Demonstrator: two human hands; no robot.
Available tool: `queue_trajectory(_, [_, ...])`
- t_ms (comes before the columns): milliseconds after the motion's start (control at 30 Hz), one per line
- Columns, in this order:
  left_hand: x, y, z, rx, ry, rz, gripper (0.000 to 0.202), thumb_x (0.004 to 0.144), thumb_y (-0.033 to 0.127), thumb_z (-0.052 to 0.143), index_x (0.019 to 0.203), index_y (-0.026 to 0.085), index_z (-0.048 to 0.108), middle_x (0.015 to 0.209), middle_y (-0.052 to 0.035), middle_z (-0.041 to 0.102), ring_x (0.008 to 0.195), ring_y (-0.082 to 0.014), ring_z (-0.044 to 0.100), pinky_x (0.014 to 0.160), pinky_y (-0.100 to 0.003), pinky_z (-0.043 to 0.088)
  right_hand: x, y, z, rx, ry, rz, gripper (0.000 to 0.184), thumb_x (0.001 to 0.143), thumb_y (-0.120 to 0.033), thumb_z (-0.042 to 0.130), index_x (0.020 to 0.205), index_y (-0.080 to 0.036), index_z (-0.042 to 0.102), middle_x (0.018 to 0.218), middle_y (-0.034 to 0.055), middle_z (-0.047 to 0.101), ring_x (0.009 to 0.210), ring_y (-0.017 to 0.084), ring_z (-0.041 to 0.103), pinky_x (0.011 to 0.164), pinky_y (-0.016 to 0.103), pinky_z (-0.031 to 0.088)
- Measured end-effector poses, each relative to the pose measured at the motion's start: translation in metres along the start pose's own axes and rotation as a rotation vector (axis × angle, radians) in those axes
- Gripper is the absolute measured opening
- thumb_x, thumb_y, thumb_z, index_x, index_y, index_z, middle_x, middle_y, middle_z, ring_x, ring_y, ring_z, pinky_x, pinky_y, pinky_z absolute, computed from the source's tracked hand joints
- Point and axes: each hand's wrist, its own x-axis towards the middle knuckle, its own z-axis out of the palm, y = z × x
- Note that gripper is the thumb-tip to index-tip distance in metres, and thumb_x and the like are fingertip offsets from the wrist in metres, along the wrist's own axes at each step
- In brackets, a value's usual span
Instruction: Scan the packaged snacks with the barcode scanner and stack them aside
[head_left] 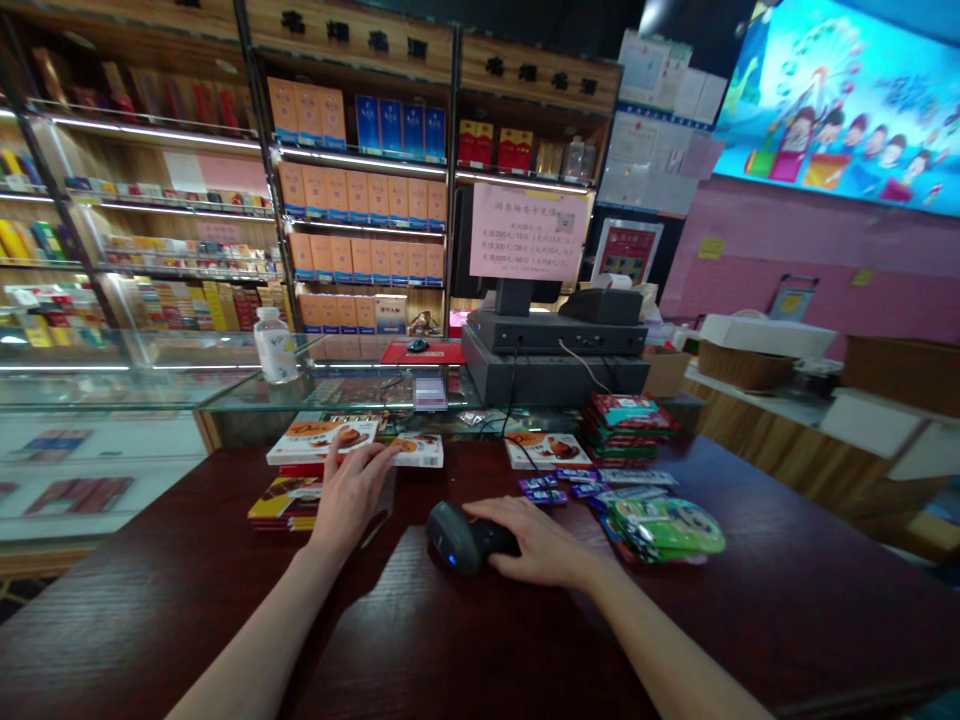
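Note:
My right hand [536, 540] is closed around the handle of a black barcode scanner [455, 540], which lies low over the dark table with a blue light showing. My left hand [352, 490] reaches forward with fingers stretched out over the left-hand boxes. Its fingertips are at a small white chocolate box [421, 451]; whether they press on it I cannot tell. Just behind the hand is a larger white chocolate box [311, 440] on a stack. Yellow and dark red packs [281, 503] lie left of the wrist.
Beyond my right hand are another white chocolate box [547, 452], small purple packets [541, 488], a green package [667, 528] and stacked red-brown packs [630, 425]. A cash register [555, 345] and a white bottle [275, 345] stand on the glass counter behind. A cable crosses the table's far edge.

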Motion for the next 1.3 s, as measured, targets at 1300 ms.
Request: queue_trajectory(1300, [-0.002,0.003,0.007,-0.363,0.118,-0.329,0.036,0.097,0.037,0.047,0.125,0.028,0.067,0.108,-0.0058,0.067,0.100,-0.0211,0.064,0.092,-0.036,0.053,0.050,0.022,0.007,0.796,0.595,0.386,0.052,0.083,-0.037,0.061,0.133,-0.023,0.057,0.136,0.0118,0.062,0.130,0.028,0.055,0.105,0.049,0.049])
